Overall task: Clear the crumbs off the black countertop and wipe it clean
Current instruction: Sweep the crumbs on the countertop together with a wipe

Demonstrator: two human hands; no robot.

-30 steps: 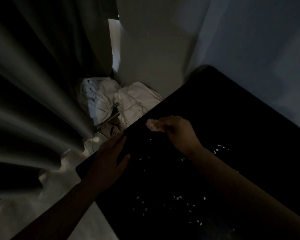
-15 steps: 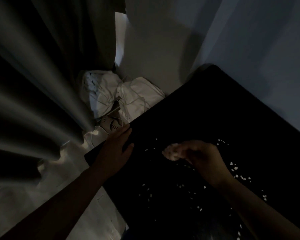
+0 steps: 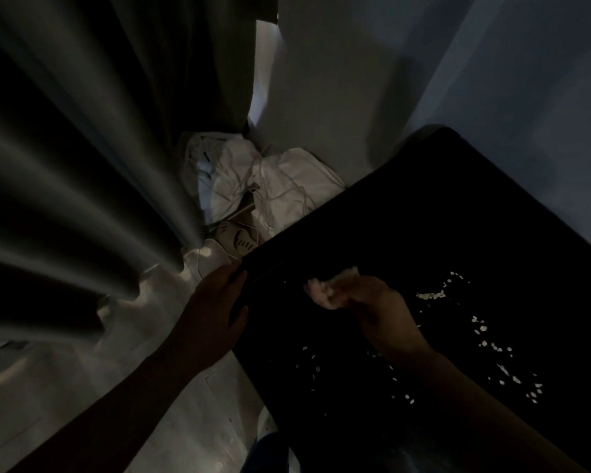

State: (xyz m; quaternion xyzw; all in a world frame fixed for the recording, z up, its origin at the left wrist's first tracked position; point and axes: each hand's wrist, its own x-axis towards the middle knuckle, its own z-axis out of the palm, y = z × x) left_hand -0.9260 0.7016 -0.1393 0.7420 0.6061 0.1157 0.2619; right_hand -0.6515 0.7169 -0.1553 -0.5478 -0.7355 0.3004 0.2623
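Dark grey curtain (image 3: pixel 65 165) folds fill the left side and hang down to a pale floor (image 3: pixel 82 387). Just right of the curtain's lower edge, a heap of white cloth and cords (image 3: pixel 280 186) lies on the floor in the corner. A small pale object with dark slits (image 3: pixel 238 238) sits at the heap's near side, close to the bench corner.

The left hand (image 3: pixel 215 312) lies flat with its fingers straight and released against the left edge of the black bench (image 3: pixel 458 216), holding nothing. Its thumb rests on the top surface.

Further right, the right hand (image 3: pixel 379 308) is over the bench with its fingers curled round a pale pinkish wad (image 3: pixel 325 293), which sticks out to the left of the knuckles. The dim light does not show whether the wad is cloth or paper, nor whether it touches the surface.

White crumbs (image 3: pixel 430 295) are scattered on the bench top. A few lie below the wad, near the wrist. A denser cluster sits just right of the hand, and a loose trail runs from there toward the bench's near right part. The far half of the bench is plain black.

A pale wall (image 3: pixel 543 97) rises behind the bench on the right.
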